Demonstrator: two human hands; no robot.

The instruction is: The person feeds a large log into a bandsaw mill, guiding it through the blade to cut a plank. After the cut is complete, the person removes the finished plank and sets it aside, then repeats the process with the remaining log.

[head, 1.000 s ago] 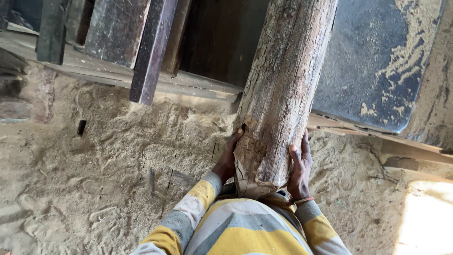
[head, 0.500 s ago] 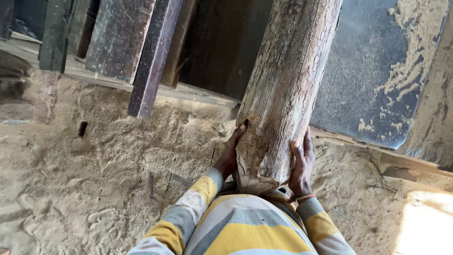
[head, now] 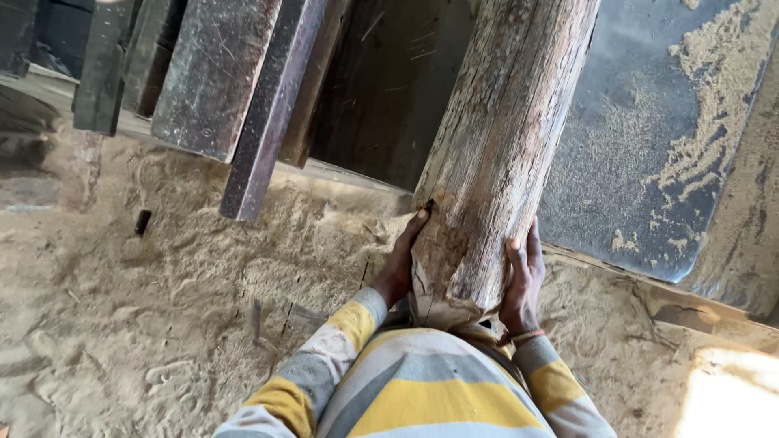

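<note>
Log (head: 503,154) runs out the top edge, far end not seen. Left hand (head: 399,268) mostly behind the log, only fingertips and wrist show. Right hand (head: 523,284): palm hidden against the bark. Log's near end meets the striped shirt (head: 422,389); contact can't be made out. Planks (head: 235,89) cut off at top. Bottom right corner overexposed, no detail.

sawmill yard: sawdust-covered ground (head: 146,324), rough log (head: 503,154), stacked dark planks (head: 219,81).
</note>
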